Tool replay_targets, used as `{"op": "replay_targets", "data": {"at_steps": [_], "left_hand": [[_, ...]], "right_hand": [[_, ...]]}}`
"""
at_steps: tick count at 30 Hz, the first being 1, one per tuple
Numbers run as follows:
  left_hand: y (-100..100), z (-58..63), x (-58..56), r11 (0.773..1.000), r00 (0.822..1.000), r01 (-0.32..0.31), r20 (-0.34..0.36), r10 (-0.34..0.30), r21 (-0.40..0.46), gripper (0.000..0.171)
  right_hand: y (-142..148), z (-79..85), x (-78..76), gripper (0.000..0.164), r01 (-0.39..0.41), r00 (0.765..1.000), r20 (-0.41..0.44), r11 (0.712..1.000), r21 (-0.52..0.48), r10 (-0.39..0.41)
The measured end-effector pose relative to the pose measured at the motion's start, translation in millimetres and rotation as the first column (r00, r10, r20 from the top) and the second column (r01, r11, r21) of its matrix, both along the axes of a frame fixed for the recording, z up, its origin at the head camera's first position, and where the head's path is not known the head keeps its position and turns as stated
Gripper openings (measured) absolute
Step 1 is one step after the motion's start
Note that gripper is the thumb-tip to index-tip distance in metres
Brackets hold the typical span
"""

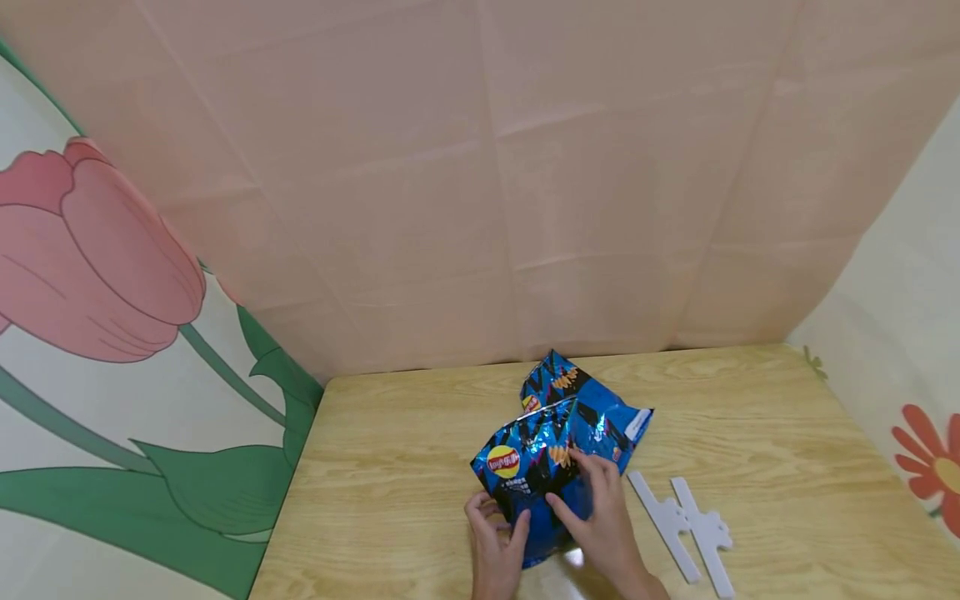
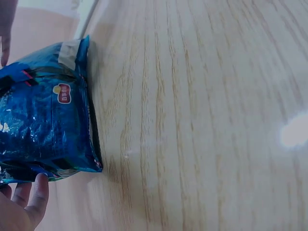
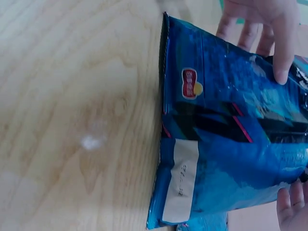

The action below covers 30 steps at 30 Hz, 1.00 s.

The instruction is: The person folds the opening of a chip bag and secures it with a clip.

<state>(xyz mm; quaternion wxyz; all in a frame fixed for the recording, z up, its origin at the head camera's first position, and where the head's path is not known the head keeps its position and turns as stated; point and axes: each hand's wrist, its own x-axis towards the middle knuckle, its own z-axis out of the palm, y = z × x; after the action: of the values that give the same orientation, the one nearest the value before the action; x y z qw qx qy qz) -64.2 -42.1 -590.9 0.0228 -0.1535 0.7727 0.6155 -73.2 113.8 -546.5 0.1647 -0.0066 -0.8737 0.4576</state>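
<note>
A blue and black snack chip bag (image 1: 525, 442) with a yellow and red round logo stands tilted between both hands, its lower edge close to the table. My left hand (image 1: 497, 542) holds its left side, thumb on the front and fingers round the edge. At its right side my right hand (image 1: 603, 521) grips it, with the thumb and a finger on the front. The right wrist view shows the bag's pale printed label (image 3: 181, 180) and a small red badge. Behind lies a second, similar chip bag (image 1: 600, 412), partly covered by the first.
Two white flat plastic pieces (image 1: 663, 525) with notched edges, resembling bag clips, lie right of my right hand. The wood-grain table (image 1: 382, 467) meets a pinkish cloth backdrop (image 1: 420, 208) at the back. Walls with painted flowers stand on both sides.
</note>
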Motion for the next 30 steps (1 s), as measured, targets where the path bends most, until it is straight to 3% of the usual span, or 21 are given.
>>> {"op": "replay_targets", "data": {"at_steps": [6, 12, 18, 23, 25, 30], "left_hand": [[0.2, 1.5, 3.5, 1.0, 1.0, 0.003, -0.019, -0.004, -0.011, 0.068], [3.3, 4.8, 10.9, 0.999, 0.991, -0.035, -0.132, 0.032, -0.019, 0.063], [7.7, 2.8, 19.0, 0.995, 0.964, -0.075, -0.261, 0.056, -0.062, 0.063], [7.3, -2.2, 25.7, 0.99, 0.913, -0.086, -0.406, 0.034, -0.112, 0.064], [7.4, -1.5, 28.6, 0.989, 0.905, -0.09, -0.423, 0.034, -0.114, 0.062], [7.5, 2.7, 33.2, 0.99, 0.932, -0.097, -0.359, 0.054, -0.1, 0.054]], "right_hand": [[-4.9, -1.1, 6.9, 0.079, -0.019, 0.997, 0.071, 0.999, -0.03, 0.022], [-9.4, -2.3, 10.4, 0.09, -0.023, 0.994, 0.104, 0.999, -0.046, 0.028], [-15.4, 0.0, 15.6, 0.097, -0.04, 0.989, 0.138, 0.994, -0.103, 0.054], [-17.8, 1.4, 17.2, 0.096, -0.044, 0.985, 0.157, 0.99, -0.131, 0.065], [-17.6, 0.7, 16.9, 0.094, -0.049, 0.987, 0.145, 0.99, -0.13, 0.068], [-14.6, -1.5, 16.4, 0.085, -0.07, 0.99, 0.115, 0.992, -0.103, 0.082]]}}
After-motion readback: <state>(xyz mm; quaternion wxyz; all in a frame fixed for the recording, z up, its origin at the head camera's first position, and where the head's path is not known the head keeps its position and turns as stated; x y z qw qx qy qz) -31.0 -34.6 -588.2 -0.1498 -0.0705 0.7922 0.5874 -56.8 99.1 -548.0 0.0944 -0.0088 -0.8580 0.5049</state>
